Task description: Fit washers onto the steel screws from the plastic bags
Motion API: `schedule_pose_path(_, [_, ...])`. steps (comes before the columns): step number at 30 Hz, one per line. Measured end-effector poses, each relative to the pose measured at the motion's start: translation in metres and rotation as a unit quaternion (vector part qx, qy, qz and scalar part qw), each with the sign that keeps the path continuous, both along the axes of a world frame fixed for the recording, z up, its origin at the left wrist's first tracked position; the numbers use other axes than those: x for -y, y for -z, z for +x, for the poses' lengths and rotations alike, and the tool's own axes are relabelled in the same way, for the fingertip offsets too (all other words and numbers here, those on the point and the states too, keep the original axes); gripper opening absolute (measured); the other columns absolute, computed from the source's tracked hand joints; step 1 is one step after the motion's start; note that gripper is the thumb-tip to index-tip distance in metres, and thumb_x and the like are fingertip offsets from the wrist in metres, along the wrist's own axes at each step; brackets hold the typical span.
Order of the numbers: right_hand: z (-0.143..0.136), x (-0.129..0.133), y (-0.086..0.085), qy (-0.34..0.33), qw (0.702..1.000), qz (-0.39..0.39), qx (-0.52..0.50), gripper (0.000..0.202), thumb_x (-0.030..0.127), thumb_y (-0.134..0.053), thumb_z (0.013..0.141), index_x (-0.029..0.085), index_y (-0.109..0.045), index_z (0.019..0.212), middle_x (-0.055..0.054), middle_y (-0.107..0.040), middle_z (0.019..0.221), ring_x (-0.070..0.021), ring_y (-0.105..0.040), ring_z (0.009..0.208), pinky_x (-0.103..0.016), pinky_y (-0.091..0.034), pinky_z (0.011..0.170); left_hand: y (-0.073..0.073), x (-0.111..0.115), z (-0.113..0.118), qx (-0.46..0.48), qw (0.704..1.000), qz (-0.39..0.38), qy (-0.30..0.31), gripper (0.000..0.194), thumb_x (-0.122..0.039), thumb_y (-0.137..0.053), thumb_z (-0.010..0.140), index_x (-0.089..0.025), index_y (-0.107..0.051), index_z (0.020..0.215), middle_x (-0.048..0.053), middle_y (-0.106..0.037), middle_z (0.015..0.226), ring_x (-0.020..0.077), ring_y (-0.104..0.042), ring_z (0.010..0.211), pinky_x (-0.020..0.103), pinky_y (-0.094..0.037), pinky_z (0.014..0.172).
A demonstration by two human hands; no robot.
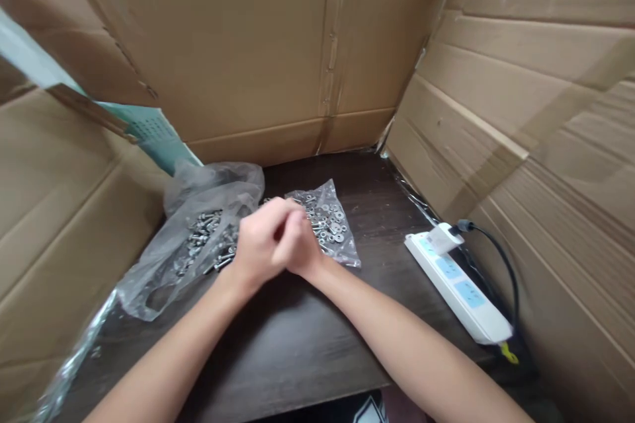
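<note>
My left hand (260, 234) and my right hand (304, 244) are pressed together over the dark tabletop, fingers folded against each other. Both are closed, and no object shows in them. Just left of them lies a crumpled clear plastic bag (171, 291) with many small metal bolts (203, 228) inside it. Behind and to the right of my hands is a flat clear bag (350, 248) of metal washers (338, 228), nuts and screws. My hands cover parts of both bags.
Cardboard walls (248, 46) enclose the dark table (297, 350) at the back and both sides. On the right lies a white power strip (476, 320) with a plug and black cable (510, 264). A light green printed sheet (153, 135) leans at the back left.
</note>
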State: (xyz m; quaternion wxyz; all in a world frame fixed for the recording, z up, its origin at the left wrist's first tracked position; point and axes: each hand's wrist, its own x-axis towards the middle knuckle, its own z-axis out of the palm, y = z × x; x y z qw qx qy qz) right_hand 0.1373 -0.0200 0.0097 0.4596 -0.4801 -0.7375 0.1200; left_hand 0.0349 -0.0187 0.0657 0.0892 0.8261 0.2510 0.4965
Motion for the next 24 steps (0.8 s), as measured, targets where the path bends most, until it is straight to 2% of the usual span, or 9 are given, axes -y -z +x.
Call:
schedule_pose_path(2, [0.003,-0.001,-0.001,0.009,0.999,0.041,-0.031,0.027,0.024,-0.032,0.106,0.017,-0.058,0.104,-0.011,-0.059,0.100,-0.0235,-0.060,0.094,-0.038,-0.053,0.089,0.013,-0.018,-0.025,0.039,0.994,-0.041,-0.098,0.022,-0.025,-0.049,0.101,-0.017,-0.062,0.086,0.002,-0.066,0.076,0.0128,-0.060,0.065,0.024,-0.049,0.063])
schedule_pose_path(4, [0.006,-0.003,-0.001,0.015,0.996,0.075,-0.052,0.026,0.023,-0.033,0.106,0.018,-0.058,0.104,-0.010,-0.060,0.098,-0.0220,-0.061,0.093,-0.036,-0.053,0.089,0.027,-0.026,-0.038,0.041,0.989,-0.073,-0.125,0.018,-0.026,-0.049,0.100,-0.017,-0.061,0.091,0.001,-0.065,0.075,0.0126,-0.058,0.064,0.024,-0.049,0.063])
schedule_pose_path(6, [0.008,-0.004,0.000,0.009,0.995,0.076,-0.059,0.024,0.022,-0.034,0.106,0.019,-0.058,0.103,-0.009,-0.061,0.098,-0.0215,-0.062,0.093,-0.037,-0.053,0.089,0.039,-0.026,-0.041,0.023,0.988,-0.114,-0.104,0.014,-0.024,-0.051,0.097,-0.016,-0.061,0.102,0.002,-0.067,0.083,0.0121,-0.060,0.064,0.023,-0.050,0.061])
schedule_pose_path(9, [0.009,-0.005,0.003,0.004,0.996,0.047,-0.077,0.020,0.022,-0.035,0.104,0.020,-0.055,0.106,-0.010,-0.063,0.102,-0.0223,-0.063,0.097,-0.038,-0.053,0.089,0.049,-0.023,-0.036,-0.019,0.988,-0.152,-0.034,0.034,-0.018,-0.058,0.089,-0.015,-0.058,0.123,0.008,-0.070,0.106,0.0120,-0.066,0.070,0.022,-0.054,0.061])
schedule_pose_path(14, [0.010,-0.002,0.000,-0.006,0.995,-0.041,-0.086,0.019,0.023,-0.037,0.101,0.021,-0.049,0.117,-0.011,-0.066,0.110,-0.0237,-0.066,0.096,-0.040,-0.053,0.086,0.054,-0.024,-0.037,-0.003,0.989,-0.150,-0.003,0.041,-0.019,-0.060,0.092,-0.016,-0.056,0.133,0.008,-0.073,0.109,0.0138,-0.072,0.079,0.022,-0.060,0.067])
schedule_pose_path(19, [0.013,0.002,-0.008,-0.025,0.995,-0.068,-0.072,0.022,0.024,-0.043,0.099,0.021,-0.047,0.121,-0.010,-0.066,0.111,-0.0241,-0.066,0.096,-0.041,-0.052,0.086,0.055,-0.032,-0.046,0.025,0.985,-0.173,0.017,0.033,-0.021,-0.065,0.093,-0.018,-0.061,0.125,0.006,-0.077,0.104,0.0155,-0.075,0.084,0.024,-0.062,0.073])
schedule_pose_path(24, [0.023,0.009,-0.001,-0.015,0.992,-0.094,-0.079,0.020,0.026,-0.046,0.100,0.022,-0.048,0.119,-0.007,-0.066,0.102,-0.0222,-0.065,0.089,-0.039,-0.052,0.083,0.058,-0.034,-0.047,-0.009,0.983,-0.182,0.031,0.012,-0.022,-0.067,0.092,-0.018,-0.070,0.104,0.004,-0.078,0.096,0.0157,-0.075,0.079,0.024,-0.061,0.073])
